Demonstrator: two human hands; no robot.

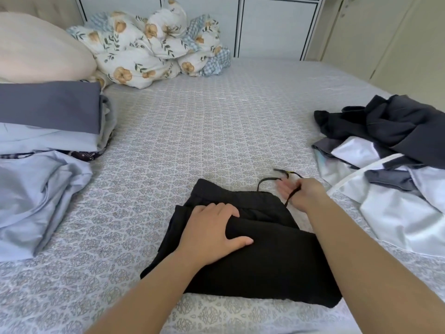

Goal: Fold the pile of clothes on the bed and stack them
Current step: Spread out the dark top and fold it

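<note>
A black garment (260,268), folded over once, lies on the bed right in front of me. My left hand (212,230) rests flat on its upper fold, fingers spread. My right hand (303,194) is at the garment's far right corner and pinches its black drawstring (292,194), whose loose end (284,173) trails on the sheet. A stack of folded clothes (48,116), grey-blue on top, stands at the left. An unfolded pile of dark and white clothes (385,150) lies at the right.
The bed has a grey patterned sheet (192,131). A loose pale blue garment (36,196) lies at the near left. A cream pillow (36,49) and a bundled floral duvet (154,44) sit at the headboard. White cupboards stand behind.
</note>
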